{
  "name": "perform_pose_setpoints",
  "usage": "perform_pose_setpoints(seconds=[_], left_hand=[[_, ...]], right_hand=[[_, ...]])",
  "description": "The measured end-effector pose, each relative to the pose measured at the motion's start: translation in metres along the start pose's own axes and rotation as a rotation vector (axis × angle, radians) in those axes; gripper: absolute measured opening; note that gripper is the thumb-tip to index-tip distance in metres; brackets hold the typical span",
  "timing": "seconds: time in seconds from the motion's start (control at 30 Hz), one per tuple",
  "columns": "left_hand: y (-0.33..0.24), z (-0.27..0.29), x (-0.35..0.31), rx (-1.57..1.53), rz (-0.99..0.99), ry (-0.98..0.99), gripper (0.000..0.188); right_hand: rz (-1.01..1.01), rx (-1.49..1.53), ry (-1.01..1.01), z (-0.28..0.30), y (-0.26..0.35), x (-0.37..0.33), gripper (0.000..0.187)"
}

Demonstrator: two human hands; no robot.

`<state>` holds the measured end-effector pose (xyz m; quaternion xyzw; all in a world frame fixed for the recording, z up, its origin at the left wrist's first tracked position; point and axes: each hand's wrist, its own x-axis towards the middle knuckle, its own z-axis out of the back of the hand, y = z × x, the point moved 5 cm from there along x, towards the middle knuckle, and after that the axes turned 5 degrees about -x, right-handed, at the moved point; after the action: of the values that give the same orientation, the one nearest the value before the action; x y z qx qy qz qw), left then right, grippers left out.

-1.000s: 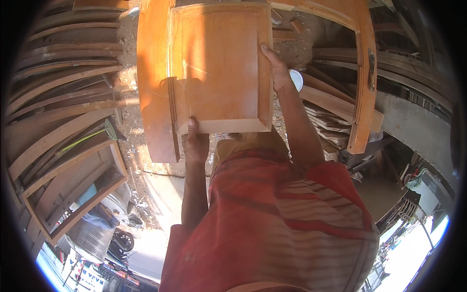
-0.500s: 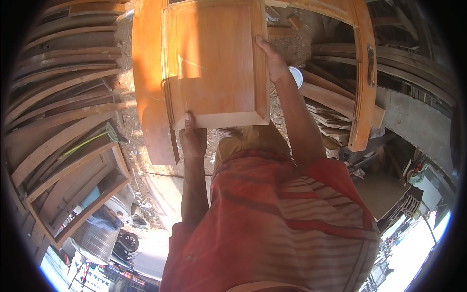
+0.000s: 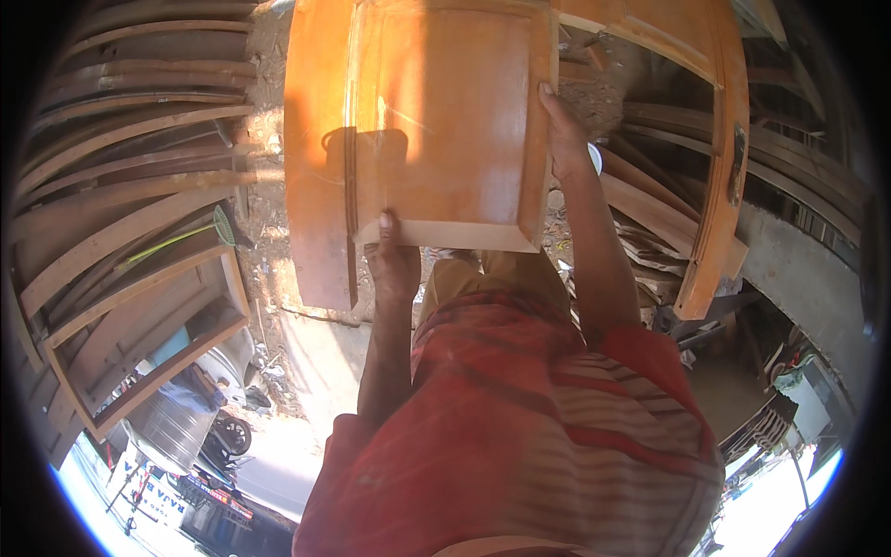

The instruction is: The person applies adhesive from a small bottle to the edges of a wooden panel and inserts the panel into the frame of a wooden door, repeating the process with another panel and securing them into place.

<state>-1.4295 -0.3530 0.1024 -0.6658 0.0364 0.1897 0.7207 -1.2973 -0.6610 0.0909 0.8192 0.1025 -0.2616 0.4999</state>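
Note:
An orange-varnished wooden door panel [image 3: 455, 139] with bevelled edges is held upright in front of me, its lower bevel pale and bare. My left hand [image 3: 393, 265] grips the lower left corner, thumb on the front face and fingers hidden behind. Higher up, my right hand [image 3: 568, 135] clasps the right edge, thumb on the front and the other fingers out of sight. Along the panel's left side runs a wide wooden door stile [image 3: 320, 195]. The opposite stile [image 3: 719, 176], with a dark slot in its edge, stands apart to the right, joined by a rail [image 3: 640, 32] at the top.
Long boards [image 3: 139, 111] are stacked at the left, near a rectangular wooden frame [image 3: 176, 343] and a green net-headed tool [image 3: 223, 226]. More planks [image 3: 650, 200] and a grey concrete ledge [image 3: 798, 269] are at the right. A white round object [image 3: 595, 159] shows beside my right wrist.
The whole scene has shifted to the right in the picture as the view turned. Both hands keep their hold on the panel, which stays beside the left stile.

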Motion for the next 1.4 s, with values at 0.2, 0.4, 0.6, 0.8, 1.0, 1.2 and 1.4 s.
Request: perform_pose_setpoints(seconds=[0.2,0.4,0.6,0.8,1.0,1.2,1.4], left_hand=[[-0.008,-0.003,0.009,-0.155,0.133,-0.059,0.043],[-0.028,-0.003,0.009,-0.247,0.419,0.178,0.052],[-0.073,0.013,-0.040,0.269,0.438,0.450,0.066],[-0.032,-0.030,-0.008,-0.415,0.300,0.134,0.056],[-0.030,-0.058,0.012,-0.495,0.250,0.068,0.051],[-0.028,-0.067,0.030,-0.476,0.174,0.054,0.048],[-0.039,-0.078,0.046,-0.432,0.126,-0.006,0.052]], right_hand=[[0.037,-0.043,-0.047,-0.017,-0.003,-0.028,0.056],[-0.073,0.008,0.027,-0.013,-0.001,-0.024,0.056],[-0.033,-0.043,0.013,-0.008,-0.031,-0.085,0.054],[-0.045,0.071,0.040,-0.014,-0.041,-0.077,0.056],[-0.008,0.011,0.040,-0.006,-0.023,-0.054,0.052],[0.025,-0.005,-0.016,-0.014,-0.006,-0.042,0.053],[0.081,-0.010,-0.048,-0.013,0.001,-0.022,0.051]])
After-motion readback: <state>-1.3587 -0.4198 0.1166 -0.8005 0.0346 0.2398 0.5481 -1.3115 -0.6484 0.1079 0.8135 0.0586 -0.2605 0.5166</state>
